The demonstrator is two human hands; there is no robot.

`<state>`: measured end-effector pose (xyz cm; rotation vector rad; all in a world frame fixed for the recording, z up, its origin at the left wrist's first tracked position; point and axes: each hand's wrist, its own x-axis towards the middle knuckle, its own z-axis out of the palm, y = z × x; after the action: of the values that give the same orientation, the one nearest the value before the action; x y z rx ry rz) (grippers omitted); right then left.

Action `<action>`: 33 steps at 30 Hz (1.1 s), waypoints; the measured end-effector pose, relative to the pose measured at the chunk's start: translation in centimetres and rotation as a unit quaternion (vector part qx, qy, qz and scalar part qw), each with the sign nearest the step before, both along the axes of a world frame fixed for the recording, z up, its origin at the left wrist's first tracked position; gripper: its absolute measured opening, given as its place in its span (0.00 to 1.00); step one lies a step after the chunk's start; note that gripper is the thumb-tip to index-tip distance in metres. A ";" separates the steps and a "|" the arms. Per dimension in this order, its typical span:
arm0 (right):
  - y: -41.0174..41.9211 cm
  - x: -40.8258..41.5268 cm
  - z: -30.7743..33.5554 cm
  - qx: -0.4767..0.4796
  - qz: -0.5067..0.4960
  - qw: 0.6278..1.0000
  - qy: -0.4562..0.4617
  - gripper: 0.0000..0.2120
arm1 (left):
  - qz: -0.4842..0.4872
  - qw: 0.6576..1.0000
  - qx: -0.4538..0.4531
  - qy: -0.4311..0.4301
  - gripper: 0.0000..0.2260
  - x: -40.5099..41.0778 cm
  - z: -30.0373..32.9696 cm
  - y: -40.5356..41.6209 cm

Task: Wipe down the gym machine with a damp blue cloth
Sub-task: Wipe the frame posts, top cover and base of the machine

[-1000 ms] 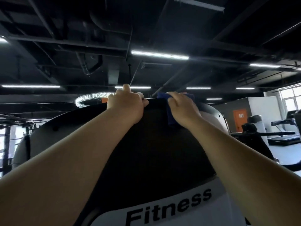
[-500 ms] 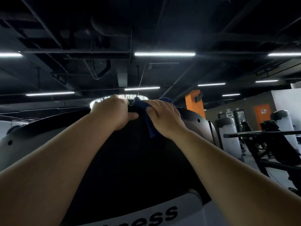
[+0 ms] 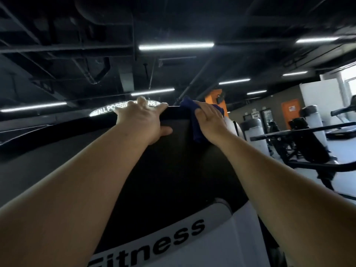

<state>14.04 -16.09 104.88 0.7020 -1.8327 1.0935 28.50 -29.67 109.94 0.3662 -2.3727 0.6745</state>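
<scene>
The gym machine's big black shroud [image 3: 169,170] fills the middle of the view, with a white band marked "Fitness" at the bottom. My left hand [image 3: 143,120] grips the shroud's top edge, fingers over the rim and thumb on the front face. My right hand [image 3: 211,118] presses the dark blue cloth [image 3: 195,130] flat against the top edge, just right of my left hand. The cloth hangs down over the front face below my palm.
A black bench machine [image 3: 300,143] stands to the right, with grey-white padded posts [image 3: 254,135] behind it. A treadmill [image 3: 344,116] is at the far right. An orange pillar [image 3: 213,97] and an orange door [image 3: 290,110] are at the back.
My hands have spread apart along the top edge; the right hand slid the cloth to the right. My left thumb came down onto the front face. The view shifted.
</scene>
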 end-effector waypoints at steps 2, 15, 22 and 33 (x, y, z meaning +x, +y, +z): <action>0.2 -0.3 0.4 -0.020 -0.010 0.999 -0.050 0.19 | 0.006 1.000 0.010 0.004 0.34 -0.1 0.0 0.1; 2.7 -4.1 -3.5 -0.066 0.056 0.993 -0.079 0.21 | -0.006 0.999 -0.005 0.045 0.34 -3.1 -1.8 4.6; 5.5 -8.8 -7.7 -0.048 0.077 0.993 -0.074 0.25 | 0.038 0.996 0.061 0.057 0.36 -3.9 -1.4 6.0; 5.9 -9.0 -14.7 -0.084 0.090 0.984 -0.127 0.26 | 0.081 0.990 0.099 0.058 0.36 -4.2 -2.1 6.9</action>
<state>5.07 -10.20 90.21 0.6631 -1.8862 1.4962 24.30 -22.81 107.88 0.6719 -2.3207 0.4753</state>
